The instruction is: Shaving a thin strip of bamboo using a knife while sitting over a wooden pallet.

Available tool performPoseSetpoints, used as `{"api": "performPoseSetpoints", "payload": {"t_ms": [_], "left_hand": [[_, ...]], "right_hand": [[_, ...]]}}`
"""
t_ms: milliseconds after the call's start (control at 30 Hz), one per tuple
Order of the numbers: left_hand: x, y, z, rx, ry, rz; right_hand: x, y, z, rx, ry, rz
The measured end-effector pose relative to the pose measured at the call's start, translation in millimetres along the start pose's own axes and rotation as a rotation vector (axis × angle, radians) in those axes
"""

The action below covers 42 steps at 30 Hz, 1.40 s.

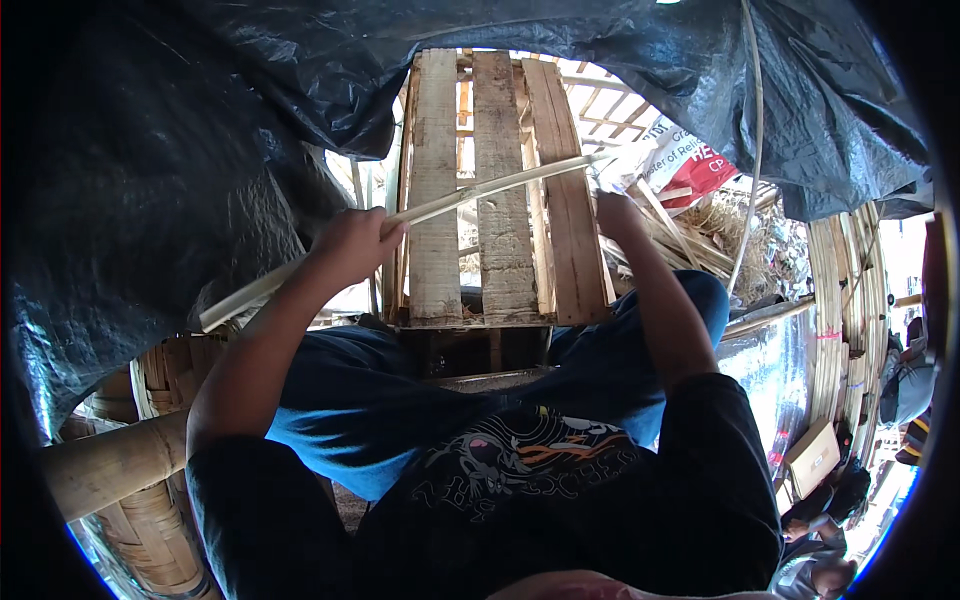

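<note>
Left hand clamped on strip near its left end. Right hand closed on it farther right. Strip held level across pallet, probably for steady two-handed control. Dark tarp overhead.

The bamboo strip looks pale, smooth and faintly glossy. Behind it, the pallet is rough, weathered, matt wood. Above the pallet, the tarpaulin is dark, crinkled, shiny plastic. Left of the pallet, the bamboo pole looks dry and matt.
</note>
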<state>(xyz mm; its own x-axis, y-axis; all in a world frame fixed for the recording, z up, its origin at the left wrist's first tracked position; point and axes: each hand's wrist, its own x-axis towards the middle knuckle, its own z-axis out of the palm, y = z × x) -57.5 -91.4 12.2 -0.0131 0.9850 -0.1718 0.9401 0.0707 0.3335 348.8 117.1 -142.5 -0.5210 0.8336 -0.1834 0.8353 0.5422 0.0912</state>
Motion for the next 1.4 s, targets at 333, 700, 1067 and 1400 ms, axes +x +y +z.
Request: {"api": "performPoseSetpoints", "payload": {"t_ms": [333, 700, 1067, 1400], "left_hand": [[-10.9, -49.8, -16.6, -0.104, -0.077, -0.135], [-6.9, -39.6, 4.8, -0.298, -0.095, -0.05], [12.3, -52.6, 48.6, -0.29, -0.284, -0.115], [65.2, -38.8, 69.7, -0.434, -0.141, 0.048]], "right_hand": [[-22.0, -29.4, -65.1, 0.307, 0.531, -0.118], [-17.5, -102.3, -62.0, 0.425, 0.396, 0.115], [-24.3, -105.9, -93.8, 0.531, -0.094, 0.185], [-23.5, -108.4, -85.7, 0.6, -0.062, 0.13]]}}
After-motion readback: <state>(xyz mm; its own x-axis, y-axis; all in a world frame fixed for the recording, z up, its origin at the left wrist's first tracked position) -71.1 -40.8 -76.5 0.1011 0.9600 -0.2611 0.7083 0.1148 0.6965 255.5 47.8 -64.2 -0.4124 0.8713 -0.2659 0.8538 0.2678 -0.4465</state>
